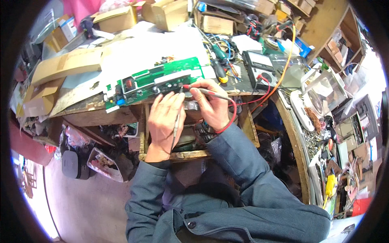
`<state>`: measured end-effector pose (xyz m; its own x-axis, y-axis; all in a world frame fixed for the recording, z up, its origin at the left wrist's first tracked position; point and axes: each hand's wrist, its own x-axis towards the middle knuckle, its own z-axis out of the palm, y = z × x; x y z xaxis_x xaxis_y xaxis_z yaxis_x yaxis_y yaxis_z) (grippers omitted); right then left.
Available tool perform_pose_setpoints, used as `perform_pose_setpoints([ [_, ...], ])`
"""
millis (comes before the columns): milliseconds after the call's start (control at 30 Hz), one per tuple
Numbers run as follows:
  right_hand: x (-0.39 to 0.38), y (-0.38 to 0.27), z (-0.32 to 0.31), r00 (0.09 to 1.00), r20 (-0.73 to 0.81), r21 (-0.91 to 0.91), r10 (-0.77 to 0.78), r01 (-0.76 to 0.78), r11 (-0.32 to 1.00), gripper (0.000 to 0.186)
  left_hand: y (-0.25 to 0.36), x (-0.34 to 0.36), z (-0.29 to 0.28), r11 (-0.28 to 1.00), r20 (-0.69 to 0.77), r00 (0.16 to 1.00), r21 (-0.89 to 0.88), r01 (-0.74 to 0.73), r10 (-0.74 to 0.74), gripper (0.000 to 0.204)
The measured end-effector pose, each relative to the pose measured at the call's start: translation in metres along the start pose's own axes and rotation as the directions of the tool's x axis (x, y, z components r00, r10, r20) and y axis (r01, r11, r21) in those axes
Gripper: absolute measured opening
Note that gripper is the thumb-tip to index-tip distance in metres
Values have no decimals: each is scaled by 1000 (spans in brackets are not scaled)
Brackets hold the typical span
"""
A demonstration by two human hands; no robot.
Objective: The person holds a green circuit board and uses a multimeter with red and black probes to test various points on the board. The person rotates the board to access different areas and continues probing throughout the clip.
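Observation:
A long green circuit board lies tilted along the bench's front edge, bearing dark and white components. My right hand pinches a red-tipped test probe, its point at the board's near right part. The red lead loops over my right wrist. Close beside it, my left hand reaches to the board's near edge with a thin, dark test probe held along its fingers. Where that probe's tip lands is hidden by the fingers. An analog multimeter stands to the right, a red lead plugged into it.
Below my hands, an open wooden drawer juts out. Screwdrivers and loose wires lie between board and meter. Cardboard boxes line the back. An orange cable hangs down past the meter. The right-hand bench is crowded with small parts.

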<state>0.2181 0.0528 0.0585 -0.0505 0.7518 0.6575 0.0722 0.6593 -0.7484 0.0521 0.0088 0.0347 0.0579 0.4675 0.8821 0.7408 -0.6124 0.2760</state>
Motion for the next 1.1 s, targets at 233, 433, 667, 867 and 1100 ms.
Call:
perform_pose_setpoints([
  [233,-3,-6,-5,999,29,22,-26,25,999,12,3,1,-5,999,-23,999,-45,-27,26,32],
  [433,-4,2,-6,999,-42,48,14,-12,999,12,8,4,-7,992,-71,995,-97,-81,74,29],
  [667,2,2,-5,962,-137,294,236,-188,937,10,3,2,-10,998,-146,988,-26,-54,49,24],
  [867,-5,-3,-4,996,83,23,-34,33,999,9,0,-12,-19,994,-233,967,10,107,-101,25],
  [1100,-9,0,6,902,250,-190,-352,403,895,26,-3,-19,-19,831,-199,827,-327,450,-525,21],
])
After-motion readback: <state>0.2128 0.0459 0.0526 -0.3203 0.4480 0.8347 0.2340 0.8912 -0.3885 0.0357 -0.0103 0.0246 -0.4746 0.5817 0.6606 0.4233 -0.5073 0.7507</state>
